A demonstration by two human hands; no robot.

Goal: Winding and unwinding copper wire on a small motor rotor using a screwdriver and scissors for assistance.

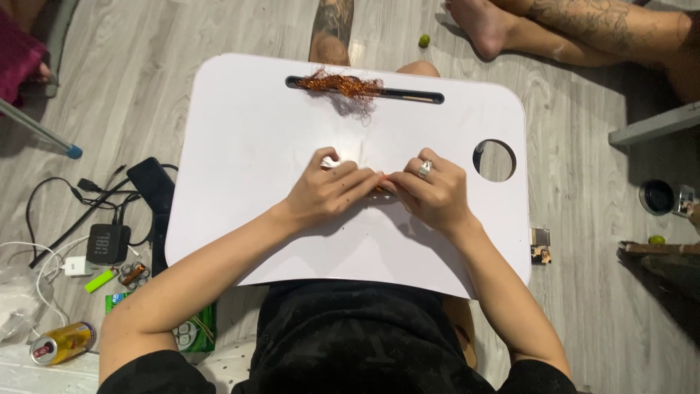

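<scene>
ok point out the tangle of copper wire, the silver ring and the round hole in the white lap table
tangle of copper wire [340, 83], head view, middle of the bundle
silver ring [425, 169], head view, its band
round hole [495, 161], head view, its centre

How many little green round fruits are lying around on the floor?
2. One green fruit lies on the floor beyond the white lap table, near a bare foot. The other sits at the far right, by a dark ledge. Furniture may hide more.
</scene>
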